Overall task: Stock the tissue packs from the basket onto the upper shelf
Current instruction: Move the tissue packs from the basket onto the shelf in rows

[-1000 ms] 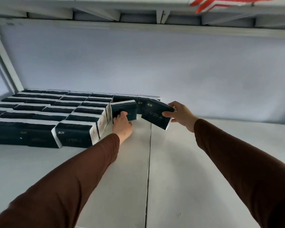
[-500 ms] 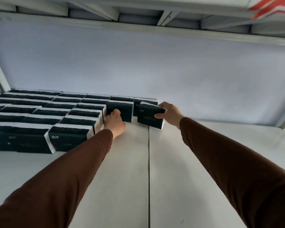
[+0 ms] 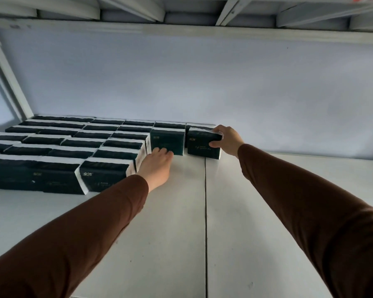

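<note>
Dark green tissue packs with white ends stand in several rows (image 3: pixel 69 145) on the white upper shelf (image 3: pixel 181 222). My left hand (image 3: pixel 157 164) rests on the shelf with its fingertips against the front of one pack (image 3: pixel 167 140) at the right end of the rows. A second pack (image 3: pixel 202 144) stands on the shelf just to the right of it, and my right hand (image 3: pixel 227 139) grips its right end, thumb in front and fingers over the top. The basket is out of view.
The blue-grey back wall (image 3: pixel 202 82) lies right behind the packs. A white upright post (image 3: pixel 7 74) stands at the left. The shelf above (image 3: pixel 181 31) hangs low overhead. A seam (image 3: pixel 205 211) runs down the shelf between my arms.
The right hand has lowered its tilted pack and set it upright on the shelf beside the left pack. The left hand has pushed its pack back into the row.
</note>
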Motion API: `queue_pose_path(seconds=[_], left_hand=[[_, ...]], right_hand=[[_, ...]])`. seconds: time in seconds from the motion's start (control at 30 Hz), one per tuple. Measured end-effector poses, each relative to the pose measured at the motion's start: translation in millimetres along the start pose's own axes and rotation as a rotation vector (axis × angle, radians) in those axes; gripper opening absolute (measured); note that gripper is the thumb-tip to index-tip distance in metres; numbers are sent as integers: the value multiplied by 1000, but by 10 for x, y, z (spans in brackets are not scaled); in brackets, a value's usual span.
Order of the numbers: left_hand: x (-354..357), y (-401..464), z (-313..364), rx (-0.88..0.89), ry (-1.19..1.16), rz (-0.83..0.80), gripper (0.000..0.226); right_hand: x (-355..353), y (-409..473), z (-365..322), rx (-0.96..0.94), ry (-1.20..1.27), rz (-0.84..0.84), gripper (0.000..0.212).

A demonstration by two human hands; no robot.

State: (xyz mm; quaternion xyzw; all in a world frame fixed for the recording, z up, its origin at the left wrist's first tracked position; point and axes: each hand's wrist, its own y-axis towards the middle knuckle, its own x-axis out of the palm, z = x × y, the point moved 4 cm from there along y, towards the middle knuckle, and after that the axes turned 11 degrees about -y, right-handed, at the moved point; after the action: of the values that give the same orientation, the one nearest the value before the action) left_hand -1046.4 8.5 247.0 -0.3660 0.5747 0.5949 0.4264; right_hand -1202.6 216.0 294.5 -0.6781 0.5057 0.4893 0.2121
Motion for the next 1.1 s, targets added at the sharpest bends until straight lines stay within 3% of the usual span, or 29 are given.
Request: queue_pose_path(seconds=[0.23, 0.57, 0.67, 0.83, 1.1], left_hand=[[-60, -175, 49, -36, 1, -45, 30], [-194, -435, 337, -74, -3, -79, 27], [-264, -542, 487, -64, -21, -96, 34], [-489, -717, 962, 25, -72, -74, 33], [-838, -1504, 2529, 319, -363, 76, 31]], right_hand=[[129, 1, -113, 1, -113, 167, 45], [111, -135, -102, 3, -46, 174, 59], [12, -411, -42, -38, -13, 173, 52], [-387, -1336, 68, -139, -48, 173, 29], [-1131, -3704, 597, -146, -121, 347, 22]])
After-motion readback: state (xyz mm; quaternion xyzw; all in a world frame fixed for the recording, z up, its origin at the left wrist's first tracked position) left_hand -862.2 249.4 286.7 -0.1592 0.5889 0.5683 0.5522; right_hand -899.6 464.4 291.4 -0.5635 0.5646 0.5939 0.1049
